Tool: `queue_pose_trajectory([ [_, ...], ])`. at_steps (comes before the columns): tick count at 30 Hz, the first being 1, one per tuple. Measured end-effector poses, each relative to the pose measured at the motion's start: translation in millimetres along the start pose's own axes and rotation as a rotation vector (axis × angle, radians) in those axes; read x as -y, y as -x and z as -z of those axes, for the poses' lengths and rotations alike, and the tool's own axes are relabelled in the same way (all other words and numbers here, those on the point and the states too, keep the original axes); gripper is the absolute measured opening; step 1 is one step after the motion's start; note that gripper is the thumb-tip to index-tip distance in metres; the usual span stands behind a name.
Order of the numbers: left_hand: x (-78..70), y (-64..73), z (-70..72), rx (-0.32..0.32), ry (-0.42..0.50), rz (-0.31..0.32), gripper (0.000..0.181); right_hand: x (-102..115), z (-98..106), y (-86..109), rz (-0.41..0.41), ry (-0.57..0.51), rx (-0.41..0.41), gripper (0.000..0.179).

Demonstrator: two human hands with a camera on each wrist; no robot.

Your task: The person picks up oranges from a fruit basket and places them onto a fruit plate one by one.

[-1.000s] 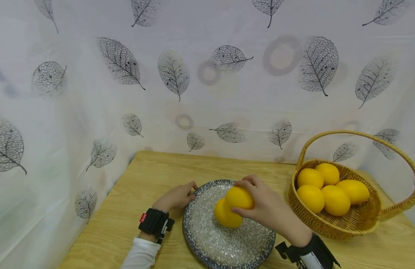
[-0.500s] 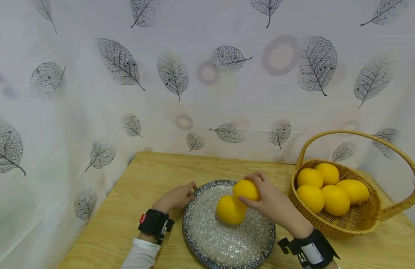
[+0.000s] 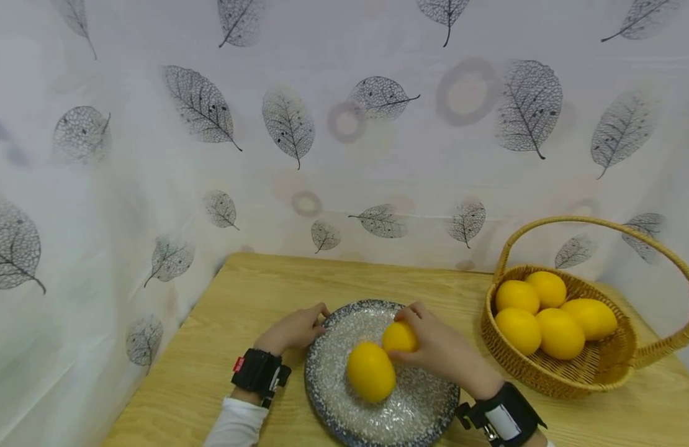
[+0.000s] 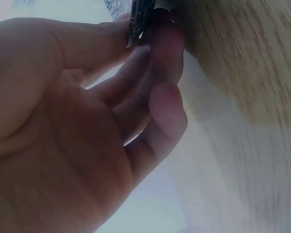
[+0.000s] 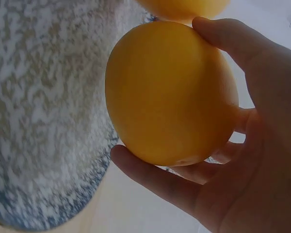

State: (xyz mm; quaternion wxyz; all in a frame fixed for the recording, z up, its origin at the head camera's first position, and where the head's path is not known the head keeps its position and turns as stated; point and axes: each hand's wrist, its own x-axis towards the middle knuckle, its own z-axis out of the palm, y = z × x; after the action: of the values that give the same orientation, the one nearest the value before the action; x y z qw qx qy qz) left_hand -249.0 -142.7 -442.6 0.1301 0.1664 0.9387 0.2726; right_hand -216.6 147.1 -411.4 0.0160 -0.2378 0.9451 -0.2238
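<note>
In the head view my left hand (image 3: 293, 330) is at the left edge of the round speckled grey plate (image 3: 344, 316) with a dark rim. The left wrist view shows the plate's rim (image 4: 139, 24) pinched between thumb and fingers. My right hand (image 3: 442, 351) holds a smooth, rounded yellow fruit (image 3: 399, 337) at the plate's right half. In the right wrist view thumb and fingers curl round this fruit (image 5: 169, 92). A second, oval yellow fruit (image 3: 371, 372) lies on the plate, just left of the held one. Whether the held fruit touches the plate, I cannot tell.
On the right stands a wicker basket (image 3: 509, 372) with a tall arched handle, holding several yellow fruits (image 3: 559, 333). All of it rests on a light wooden table (image 3: 277, 279). A white leaf-patterned sheet (image 3: 367, 167) hangs behind and at the left.
My right hand first drew right with its fruit, then came back left and lower. The other fruit has shifted left and nearer to me. My left hand stays at the rim.
</note>
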Motion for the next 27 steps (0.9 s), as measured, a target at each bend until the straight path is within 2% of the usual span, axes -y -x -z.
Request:
queue_pose_trajectory([
  [6, -2.4, -0.2, 1.5, 0.003, 0.003, -0.005, 0.027, 0.0, -7.6, -1.9, 0.033, -0.022, 0.032, 0.054],
  [18, -0.6, 0.1, 1.5, 0.001, 0.001, -0.003, 0.026, 0.8, -1.2, 1.2, -0.012, -0.025, 0.066, 0.061],
  [27, -1.7, 0.4, 1.5, -0.003, 0.002, -0.012, 0.027, -2.0, 1.2, 1.4, -0.028, -0.017, 0.065, 0.056],
])
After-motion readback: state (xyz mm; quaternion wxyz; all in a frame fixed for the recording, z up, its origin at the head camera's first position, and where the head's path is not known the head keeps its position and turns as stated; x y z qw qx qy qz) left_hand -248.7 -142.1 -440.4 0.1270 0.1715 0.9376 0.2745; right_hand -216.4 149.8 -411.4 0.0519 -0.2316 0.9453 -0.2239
